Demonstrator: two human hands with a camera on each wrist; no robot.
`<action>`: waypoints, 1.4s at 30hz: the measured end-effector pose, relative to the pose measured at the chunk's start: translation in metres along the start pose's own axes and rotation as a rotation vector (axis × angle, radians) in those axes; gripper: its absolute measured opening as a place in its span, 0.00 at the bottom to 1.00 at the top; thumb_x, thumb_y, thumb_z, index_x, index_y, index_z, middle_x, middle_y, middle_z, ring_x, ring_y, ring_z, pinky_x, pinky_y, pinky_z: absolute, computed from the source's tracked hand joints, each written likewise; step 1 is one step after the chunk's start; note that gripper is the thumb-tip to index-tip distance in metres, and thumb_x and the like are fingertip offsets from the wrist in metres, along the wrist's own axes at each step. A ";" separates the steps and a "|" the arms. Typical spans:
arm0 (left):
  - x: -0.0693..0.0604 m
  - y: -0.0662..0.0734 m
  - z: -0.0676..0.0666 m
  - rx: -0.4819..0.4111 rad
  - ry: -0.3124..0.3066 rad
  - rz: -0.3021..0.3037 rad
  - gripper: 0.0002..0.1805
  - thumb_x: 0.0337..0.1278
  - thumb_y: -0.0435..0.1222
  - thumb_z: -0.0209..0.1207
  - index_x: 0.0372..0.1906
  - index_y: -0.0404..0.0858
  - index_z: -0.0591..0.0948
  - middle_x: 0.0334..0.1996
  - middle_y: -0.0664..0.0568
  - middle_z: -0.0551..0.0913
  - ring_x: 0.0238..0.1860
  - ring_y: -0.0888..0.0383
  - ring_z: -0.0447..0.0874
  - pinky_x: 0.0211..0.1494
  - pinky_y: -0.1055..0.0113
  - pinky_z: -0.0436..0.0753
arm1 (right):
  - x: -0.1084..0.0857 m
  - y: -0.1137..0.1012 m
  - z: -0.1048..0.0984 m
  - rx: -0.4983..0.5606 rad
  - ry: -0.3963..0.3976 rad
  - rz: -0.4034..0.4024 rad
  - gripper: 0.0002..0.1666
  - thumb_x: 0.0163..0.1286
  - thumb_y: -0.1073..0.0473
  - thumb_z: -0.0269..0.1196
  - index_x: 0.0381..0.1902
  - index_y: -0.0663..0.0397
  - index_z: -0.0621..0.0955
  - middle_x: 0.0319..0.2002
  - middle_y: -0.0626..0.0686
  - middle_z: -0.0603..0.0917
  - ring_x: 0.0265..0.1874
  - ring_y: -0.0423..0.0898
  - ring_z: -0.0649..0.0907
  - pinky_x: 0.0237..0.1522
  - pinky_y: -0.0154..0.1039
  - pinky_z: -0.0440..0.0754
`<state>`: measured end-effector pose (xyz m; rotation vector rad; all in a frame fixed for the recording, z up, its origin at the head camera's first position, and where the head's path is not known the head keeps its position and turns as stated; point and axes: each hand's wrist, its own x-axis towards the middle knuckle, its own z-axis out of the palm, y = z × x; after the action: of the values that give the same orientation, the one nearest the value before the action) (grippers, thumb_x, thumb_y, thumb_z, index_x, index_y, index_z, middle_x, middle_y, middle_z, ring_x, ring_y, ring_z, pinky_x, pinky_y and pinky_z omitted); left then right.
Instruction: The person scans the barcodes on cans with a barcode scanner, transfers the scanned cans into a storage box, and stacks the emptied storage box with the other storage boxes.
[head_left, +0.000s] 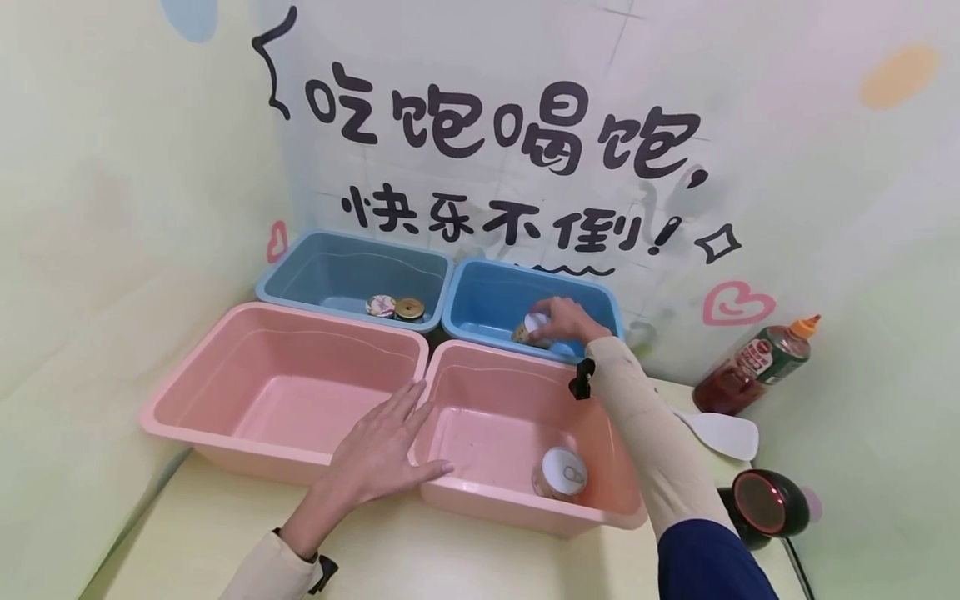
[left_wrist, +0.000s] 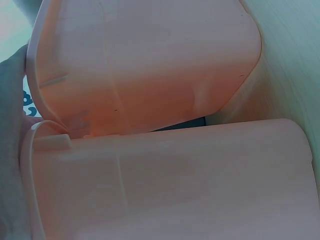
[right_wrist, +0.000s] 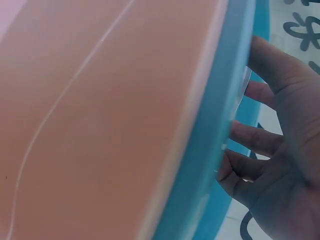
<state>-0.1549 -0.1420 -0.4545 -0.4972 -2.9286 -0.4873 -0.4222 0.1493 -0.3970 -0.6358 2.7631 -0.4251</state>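
In the head view my right hand (head_left: 566,318) reaches into the right blue bin (head_left: 611,293). Its curled fingers hold a small can (head_left: 531,326) with a pale top, tilted inside the bin. From the right wrist, the bin's rim hides the can almost completely. My left hand (head_left: 378,450) rests with spread, straight fingers on the adjoining rims of the left pink bin (head_left: 225,446) and right pink bin (head_left: 517,492). A can with a white pull-ring lid (head_left: 564,472) stands upright near the right pink bin's front wall.
The left blue bin (head_left: 352,242) holds a flower-patterned round lid (head_left: 381,306) and a gold-topped can (head_left: 409,309). To the right are a red sauce bottle (head_left: 753,367), a white spatula (head_left: 723,435) and a black round object (head_left: 771,502). A lettered wall backs the bins.
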 end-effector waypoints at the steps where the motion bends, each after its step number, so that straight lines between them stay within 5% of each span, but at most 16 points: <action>1: 0.000 0.001 0.000 -0.001 -0.007 -0.002 0.53 0.51 0.72 0.55 0.74 0.40 0.68 0.79 0.44 0.56 0.80 0.45 0.54 0.75 0.44 0.66 | 0.000 0.002 0.001 -0.008 -0.008 0.004 0.35 0.61 0.47 0.72 0.65 0.51 0.78 0.51 0.58 0.83 0.44 0.54 0.81 0.43 0.46 0.80; 8: 0.000 0.003 0.000 -0.003 -0.033 -0.009 0.54 0.51 0.75 0.51 0.75 0.42 0.65 0.80 0.46 0.54 0.80 0.46 0.52 0.76 0.45 0.65 | -0.001 0.010 0.007 -0.011 -0.071 0.051 0.32 0.64 0.47 0.69 0.63 0.52 0.78 0.51 0.59 0.83 0.43 0.53 0.82 0.45 0.47 0.80; 18: 0.000 0.004 0.001 -0.003 -0.016 0.006 0.53 0.52 0.74 0.51 0.75 0.41 0.67 0.80 0.45 0.55 0.80 0.46 0.53 0.76 0.45 0.65 | -0.001 0.020 0.012 -0.011 -0.101 0.052 0.29 0.67 0.49 0.67 0.62 0.56 0.79 0.37 0.56 0.87 0.28 0.45 0.83 0.40 0.43 0.81; 31: 0.001 0.001 0.001 0.000 -0.023 -0.010 0.53 0.52 0.73 0.52 0.75 0.42 0.67 0.80 0.46 0.54 0.80 0.47 0.52 0.76 0.45 0.64 | 0.012 0.004 0.014 0.033 -0.127 0.010 0.30 0.67 0.48 0.66 0.63 0.55 0.78 0.48 0.58 0.84 0.41 0.51 0.82 0.48 0.48 0.80; 42: 0.000 0.001 0.001 0.013 -0.014 -0.019 0.53 0.52 0.74 0.51 0.74 0.43 0.67 0.80 0.47 0.55 0.80 0.48 0.52 0.76 0.45 0.65 | 0.019 -0.005 0.018 -0.043 -0.191 0.025 0.26 0.72 0.46 0.60 0.63 0.52 0.78 0.62 0.62 0.77 0.57 0.57 0.75 0.59 0.57 0.76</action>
<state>-0.1550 -0.1408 -0.4556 -0.4736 -2.9505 -0.4682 -0.4309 0.1321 -0.4154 -0.6171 2.6023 -0.2843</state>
